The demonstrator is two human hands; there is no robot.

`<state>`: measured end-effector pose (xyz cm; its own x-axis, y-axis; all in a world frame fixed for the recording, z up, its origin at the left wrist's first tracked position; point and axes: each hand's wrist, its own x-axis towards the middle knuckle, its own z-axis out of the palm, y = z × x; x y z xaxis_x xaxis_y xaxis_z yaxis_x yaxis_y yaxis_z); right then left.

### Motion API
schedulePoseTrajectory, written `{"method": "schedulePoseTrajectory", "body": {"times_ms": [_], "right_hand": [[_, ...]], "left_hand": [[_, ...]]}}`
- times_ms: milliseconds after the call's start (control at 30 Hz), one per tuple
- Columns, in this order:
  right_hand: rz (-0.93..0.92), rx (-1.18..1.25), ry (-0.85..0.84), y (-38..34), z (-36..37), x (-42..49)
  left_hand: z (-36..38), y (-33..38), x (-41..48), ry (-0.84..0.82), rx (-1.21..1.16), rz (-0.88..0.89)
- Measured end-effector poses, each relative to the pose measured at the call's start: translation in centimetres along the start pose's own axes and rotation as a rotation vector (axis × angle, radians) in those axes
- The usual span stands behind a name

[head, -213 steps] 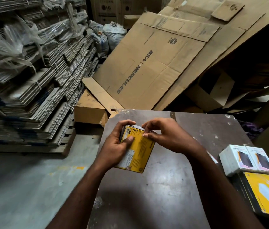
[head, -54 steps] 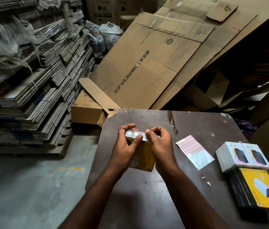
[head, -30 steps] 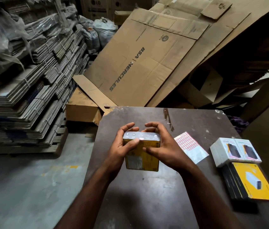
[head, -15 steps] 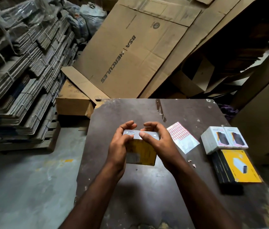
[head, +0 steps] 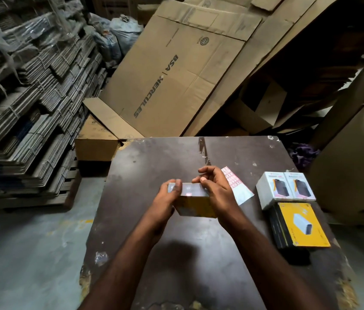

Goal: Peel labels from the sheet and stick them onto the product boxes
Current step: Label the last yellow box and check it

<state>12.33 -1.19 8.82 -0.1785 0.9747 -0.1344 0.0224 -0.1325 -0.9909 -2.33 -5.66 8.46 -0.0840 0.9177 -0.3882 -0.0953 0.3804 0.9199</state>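
Both hands, the left hand and right hand, held the yellow product box above the bench, fingers curled round its ends, the label sheet lying just right of them.

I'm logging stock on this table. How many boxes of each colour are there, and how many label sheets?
Yellow boxes: 2, one held, one lying at the right on a dark stack I cannot count.
White boxes: 2, side by side.
Label sheets: 1.
Total: 5.
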Motion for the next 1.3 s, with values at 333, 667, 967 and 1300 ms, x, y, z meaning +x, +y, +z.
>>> {"method": "schedulePoseTrajectory", "body": {"times_ms": [333,667,967,1300], "right_hand": [[0.026,-0.122,0.109,3.3,-7.2,-0.9],[0.151,0.071,0.052,4.2,-17.3,-0.6],[0.092,-0.132,0.171,7.1,-26.2,-1.2],[0.222,-0.416,0.445,10.0,-32.9,-2.0]], "left_hand": [[10.2,-0.5,0.8,0.254,-0.234,0.038],[17.4,-2.7,2.0,0.158,-0.176,0.051],[23.9,-4.9,2.8,0.185,0.058,0.012],[30.7,-10.2,6.5,0.055,0.201,-0.092]]}}
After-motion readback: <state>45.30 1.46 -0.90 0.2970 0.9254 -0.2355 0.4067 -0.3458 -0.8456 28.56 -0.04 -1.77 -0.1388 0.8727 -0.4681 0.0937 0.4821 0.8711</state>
